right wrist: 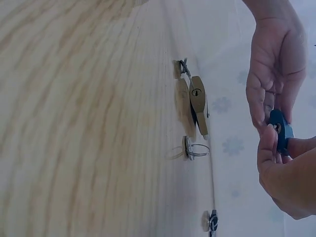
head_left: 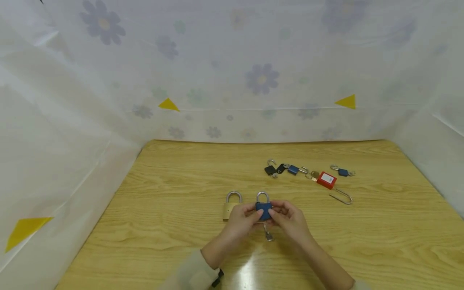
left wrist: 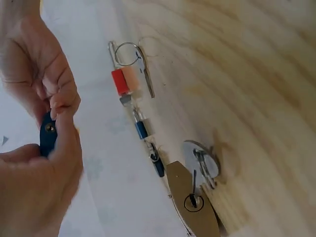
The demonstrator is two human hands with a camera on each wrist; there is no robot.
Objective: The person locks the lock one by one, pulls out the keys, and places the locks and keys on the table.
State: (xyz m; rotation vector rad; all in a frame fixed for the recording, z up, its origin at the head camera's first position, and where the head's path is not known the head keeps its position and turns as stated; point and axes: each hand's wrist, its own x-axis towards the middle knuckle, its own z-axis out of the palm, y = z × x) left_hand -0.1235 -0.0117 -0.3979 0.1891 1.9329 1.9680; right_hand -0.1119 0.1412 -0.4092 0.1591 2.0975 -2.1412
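Note:
A blue padlock [head_left: 264, 210] is held between both hands, its silver shackle upward, seated in the body as far as the head view shows. The left hand [head_left: 237, 222] pinches its left side, thumb on the front face; the right hand [head_left: 293, 224] pinches its right side the same way. In both wrist views the keyhole side of the blue padlock [left wrist: 48, 133] [right wrist: 280, 131] shows with no key in it. Keys on a ring [head_left: 268, 234] lie on the table just below the hands. Left of them stands a large brass padlock [head_left: 228, 210], partly covered by the left hand.
Toward the back right lie a black padlock [head_left: 270, 170], a small blue padlock [head_left: 293, 169], a red padlock [head_left: 327, 180] with a long shackle and another small blue one [head_left: 342, 172], with keys among them. White patterned sheeting [head_left: 232, 72] encloses the wooden table [head_left: 174, 177] behind and at both sides.

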